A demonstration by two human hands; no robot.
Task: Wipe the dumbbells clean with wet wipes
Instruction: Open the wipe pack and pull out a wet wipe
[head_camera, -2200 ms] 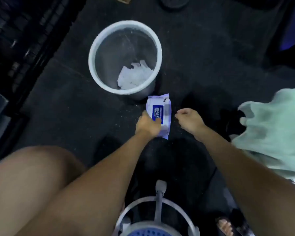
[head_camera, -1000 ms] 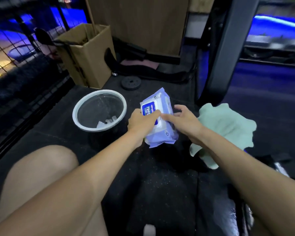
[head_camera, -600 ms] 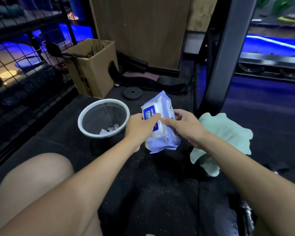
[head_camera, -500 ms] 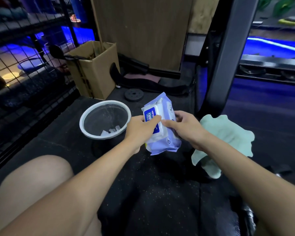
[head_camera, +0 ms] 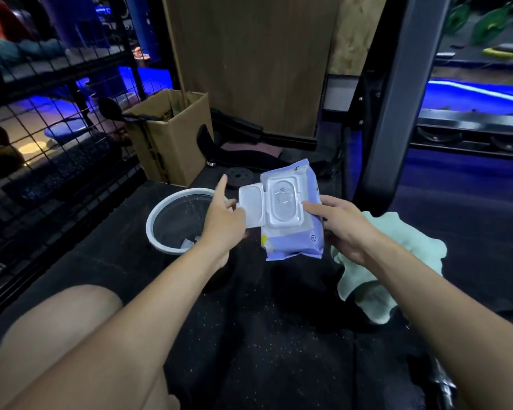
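Note:
A purple pack of wet wipes (head_camera: 293, 241) is held up in front of me, its white plastic dispenser facing me. My right hand (head_camera: 341, 232) grips the pack by its right side. The white flip lid (head_camera: 251, 210) is swung open to the left, and my left hand (head_camera: 222, 220) pinches it with the index finger pointing up. No wipe sticks out of the dispenser opening. No dumbbell is clearly in view.
A white-rimmed bin (head_camera: 175, 220) with used wipes stands on the black rubber floor, left of the pack. A pale green cloth (head_camera: 397, 261) lies at right. A cardboard box (head_camera: 169, 137), a small weight plate (head_camera: 238, 174), a wire rack (head_camera: 42, 113) and a dark post (head_camera: 397, 99) stand behind.
The pack was lifted from the floor and turned so its dispenser side faces me. My left hand has flipped the lid open to the left; the right hand now holds the pack.

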